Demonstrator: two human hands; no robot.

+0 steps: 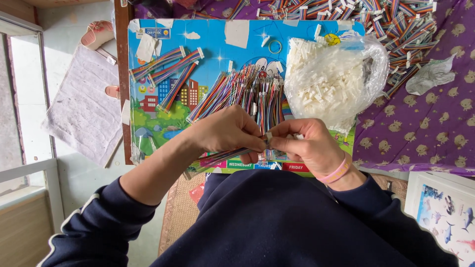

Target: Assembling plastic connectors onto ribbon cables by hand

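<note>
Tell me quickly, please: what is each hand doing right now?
Left hand: closed, pinching a flat multicoloured ribbon cable.
Right hand: closed, fingertips pinching a small white plastic connector at the cable's end.

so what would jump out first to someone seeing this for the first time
Probably the two hands, left and right, meeting at the middle and pinching a strip of rainbow wires with a small white connector at its end. Just beyond them a loose heap of wires lies on a bright blue board, with a clear bag of connectors to its right. A much bigger pile of finished cables fills the top on a purple cloth.
</note>
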